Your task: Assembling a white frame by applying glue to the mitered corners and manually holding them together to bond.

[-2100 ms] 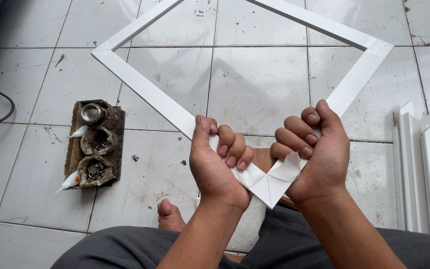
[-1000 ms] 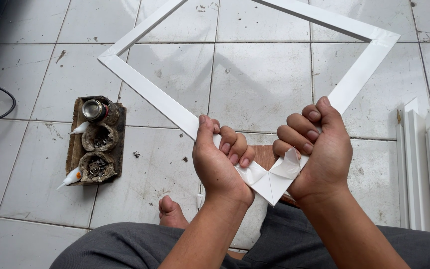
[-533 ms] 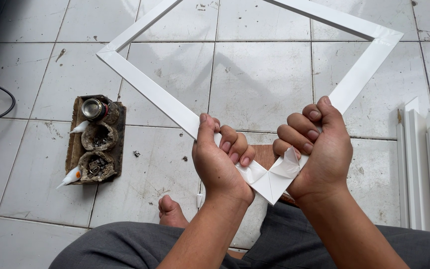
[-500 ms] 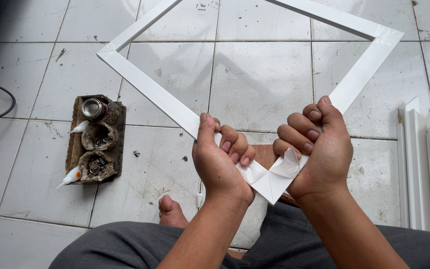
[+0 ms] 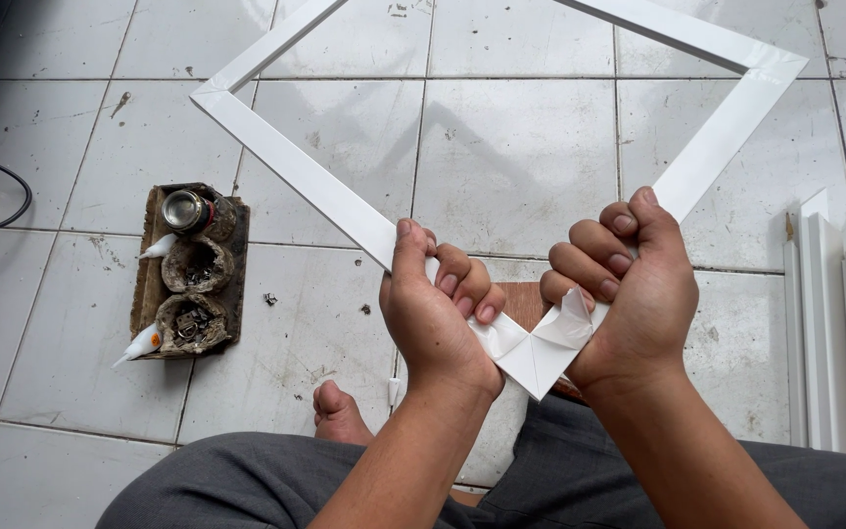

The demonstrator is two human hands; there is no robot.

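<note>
At six o'clock over my lap, near corner of the white frame (image 5: 305,181) pinched from both sides. My left hand (image 5: 435,315) wraps the rail running up toward ten o'clock, thumb laid flat along its top face, grip clamped tight on the frame. My right hand (image 5: 629,289) does the same on the rail toward two o'clock, fingers curled over, also clamped on the frame. Corner joint (image 5: 533,355) sits between the two palms, white wrapping or tape bunched around it; can't tell from here whether the mitre faces meet flush.

Frame hangs tilted above the tiled floor (image 5: 521,157), far corners at ten and two o'clock.

To do this well, I judge: squeeze evenly from both sides, keep both rails in one plane, no twisting, thumbs checking the seam stays level.

At nine o'clock on the floor: wooden block (image 5: 191,266) with a small can, two grubby cups, white nozzles. At three o'clock: spare white strips (image 5: 834,323). My bare foot (image 5: 337,416) below.
</note>
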